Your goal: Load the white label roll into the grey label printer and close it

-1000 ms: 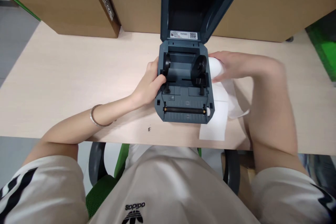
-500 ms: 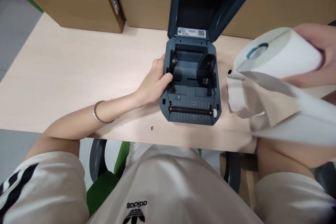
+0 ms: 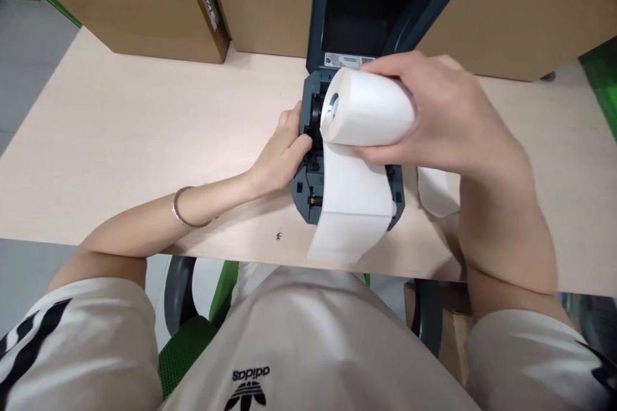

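A dark blue-grey label printer (image 3: 300, 198) stands on the table with its lid (image 3: 315, 19) raised. My left hand (image 3: 282, 151) grips the printer's left side, its thumb over the rim. With my right hand (image 3: 434, 109) I hold a roll of white labels (image 3: 373, 109) over the printer's open bay. The roll lies on its side, its core facing left. From it a loose strip of labels (image 3: 354, 205) hangs toward me, across the front of the printer. Most of the bay and the black roller are hidden behind roll and strip.
Cardboard boxes (image 3: 144, 0) stand along the back of the table (image 3: 120, 122). To the printer's right lies a white piece of paper (image 3: 436, 191), partly behind my right forearm. A green chair (image 3: 186, 347) is below the front edge.
My right hand has carried the label roll left, from beside the printer to above its bay. The loose strip now hangs over the printer's front. My left hand stays on the printer.
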`<state>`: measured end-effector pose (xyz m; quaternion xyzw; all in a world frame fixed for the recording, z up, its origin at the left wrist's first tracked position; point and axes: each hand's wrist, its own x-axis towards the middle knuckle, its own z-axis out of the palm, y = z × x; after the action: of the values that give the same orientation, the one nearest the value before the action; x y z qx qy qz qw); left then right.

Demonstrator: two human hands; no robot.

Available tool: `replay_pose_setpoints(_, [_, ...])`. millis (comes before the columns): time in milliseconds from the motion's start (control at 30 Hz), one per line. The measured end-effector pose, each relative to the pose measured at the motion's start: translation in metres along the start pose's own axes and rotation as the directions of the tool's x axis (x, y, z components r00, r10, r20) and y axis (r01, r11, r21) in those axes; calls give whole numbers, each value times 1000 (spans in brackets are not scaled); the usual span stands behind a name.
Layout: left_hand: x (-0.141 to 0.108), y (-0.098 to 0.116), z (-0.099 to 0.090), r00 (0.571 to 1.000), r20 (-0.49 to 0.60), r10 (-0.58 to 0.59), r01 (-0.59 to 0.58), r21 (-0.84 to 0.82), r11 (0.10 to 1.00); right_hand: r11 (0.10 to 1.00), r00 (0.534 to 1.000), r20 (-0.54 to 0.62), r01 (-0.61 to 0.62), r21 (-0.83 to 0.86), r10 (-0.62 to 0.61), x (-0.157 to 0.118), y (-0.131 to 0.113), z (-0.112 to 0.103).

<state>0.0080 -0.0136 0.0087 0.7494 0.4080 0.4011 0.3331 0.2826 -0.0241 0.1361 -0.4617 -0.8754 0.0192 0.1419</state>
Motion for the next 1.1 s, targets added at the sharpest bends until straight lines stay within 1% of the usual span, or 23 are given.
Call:
replay_pose_setpoints(100, [-1,3,-2,996,65,-56,58,-30,998,995,995,92,-15,-98,24,10,-1,15])
replay_pose_setpoints(167, [-1,6,-3,992,90,-84,87,-25,996,992,991,131,-7,-127,24,19,2,28])
replay_pose_setpoints(233, [-2,10,-4,988,97,-118,120,-11,993,995,988,154,23,-100,-7,26,7,39])
replay_pose_setpoints(300, [-3,14,-4,984,93,-151,152,1,988,996,985,160,69,-61,-58,26,10,44])
replay_pose_setpoints(333, [-3,15,-4,983,90,-162,162,6,987,994,985,150,92,-55,-83,22,9,42])
replay_pose_setpoints(400, [-3,18,-4,981,97,-170,170,14,985,989,988,104,123,-80,-114,5,-1,33])
replay_pose_setpoints(500, [-4,20,-4,979,111,-171,170,22,985,984,994,28,105,-141,-102,-35,-28,12])
replay_pose_setpoints(567, [-4,18,-4,981,107,-164,164,12,986,976,985,50,170,-139,-164,-62,-46,3])
replay_pose_setpoints(633, [-4,16,-4,983,94,-160,161,-6,987,947,956,110,285,-145,-271,-80,-59,1])
replay_pose_setpoints(700, [-5,13,-3,983,83,-166,169,-22,985,909,924,145,377,-177,-355,-88,-66,7])
replay_pose_setpoints(733, [-5,12,-3,982,77,-172,175,-30,984,894,915,150,400,-201,-376,-89,-67,11])
replay_pose_setpoints(833, [-6,10,-2,981,60,-184,187,-45,981,875,907,146,419,-243,-395,-89,-67,18])
replay_pose_setpoints(900, [-5,9,-1,981,55,-187,189,-43,981,885,910,157,412,-215,-385,-91,-62,16])
replay_pose_setpoints(967, [-5,9,-2,980,60,-190,193,-47,980,918,921,172,374,-130,-351,-92,-53,6])
replay_pose_setpoints(1033, [-4,9,-2,979,64,-195,199,-59,978,951,932,204,309,-10,-301,-90,-38,-12])
replay_pose_setpoints(1100, [-4,10,-2,977,68,-203,208,-66,976,974,949,221,212,80,-225,-80,-19,-32])
